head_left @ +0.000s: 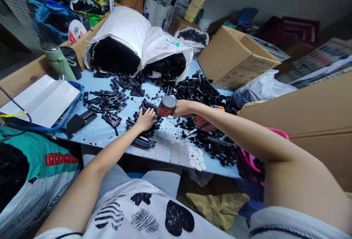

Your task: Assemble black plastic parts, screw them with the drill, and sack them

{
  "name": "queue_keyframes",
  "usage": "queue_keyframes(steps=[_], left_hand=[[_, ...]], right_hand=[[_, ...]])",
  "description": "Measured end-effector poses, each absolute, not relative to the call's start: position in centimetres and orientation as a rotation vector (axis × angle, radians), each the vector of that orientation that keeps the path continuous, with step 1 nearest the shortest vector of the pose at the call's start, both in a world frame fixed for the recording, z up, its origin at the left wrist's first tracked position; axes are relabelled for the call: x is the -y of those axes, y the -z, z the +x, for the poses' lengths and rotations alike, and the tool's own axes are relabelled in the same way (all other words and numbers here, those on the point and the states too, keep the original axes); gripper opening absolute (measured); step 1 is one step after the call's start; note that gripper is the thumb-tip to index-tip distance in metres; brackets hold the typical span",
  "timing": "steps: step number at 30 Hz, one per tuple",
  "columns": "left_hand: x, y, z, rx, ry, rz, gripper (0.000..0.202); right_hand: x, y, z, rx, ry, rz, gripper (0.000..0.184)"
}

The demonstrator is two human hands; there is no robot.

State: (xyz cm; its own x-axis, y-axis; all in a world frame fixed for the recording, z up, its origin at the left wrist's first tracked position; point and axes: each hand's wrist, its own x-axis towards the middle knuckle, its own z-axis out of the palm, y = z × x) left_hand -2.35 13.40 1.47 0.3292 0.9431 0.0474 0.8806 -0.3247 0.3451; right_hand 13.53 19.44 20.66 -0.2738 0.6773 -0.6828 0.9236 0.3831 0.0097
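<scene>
Blue tabletop (110,140); right hand (183,108) grips orange tool (165,107); left hand (146,121) spread over black parts (143,142).

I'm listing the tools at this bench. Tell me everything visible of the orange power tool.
The power tool is orange with a dark grey rounded end facing the camera; its casing looks like plastic. The right hand grips it sideways above scattered black parts. The right forearm partly covers it, with orange showing on either side. Its working tip cannot be made out.
</scene>
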Motion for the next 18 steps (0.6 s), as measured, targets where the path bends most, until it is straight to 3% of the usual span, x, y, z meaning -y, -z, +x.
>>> queue_keyframes(steps=[4,9,18], left_hand=[[-9.3,-1.6,-2.8,-1.628,-0.318,2.285,0.066],[-7.7,-1.1,-3.1,-1.654,-0.277,2.248,0.069],[-2.8,-1.1,-4.8,-1.570,-0.274,2.377,0.089]], right_hand=[[-17.4,-22.2,13.1,-2.076,0.432,1.354,0.021],[-16.1,-21.8,12.5,-2.046,0.536,1.305,0.018],[-14.1,-22.4,11.6,-2.154,0.315,1.213,0.032]])
